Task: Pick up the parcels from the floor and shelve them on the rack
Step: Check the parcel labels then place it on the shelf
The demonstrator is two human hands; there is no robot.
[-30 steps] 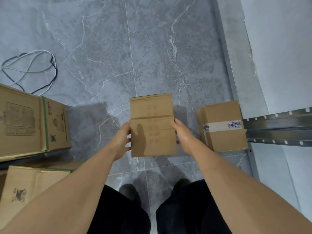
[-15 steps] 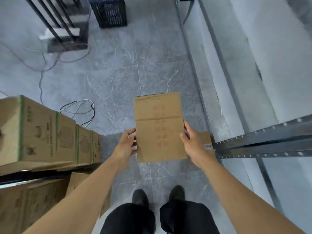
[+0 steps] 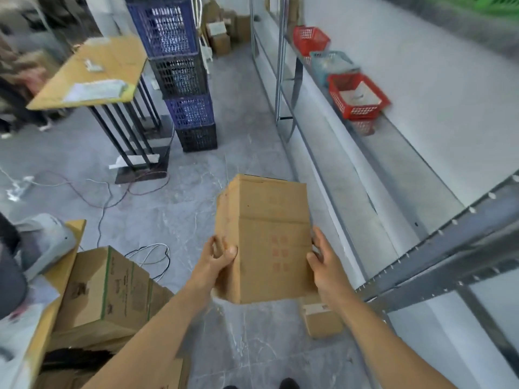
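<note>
Cardboard parcel (image 3: pixel 269 242) is clamped between left hand (image 3: pixel 217 256) and right hand (image 3: pixel 325 265) fingers; the red basket (image 3: pixel 358 98) on the rack (image 3: pixel 438 262) holds paper.

No legible text on parcel (image 3: pixel 266 242)

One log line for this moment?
phase: carry | parcel: held by left hand and right hand | small parcel: on floor | rack: right
</note>
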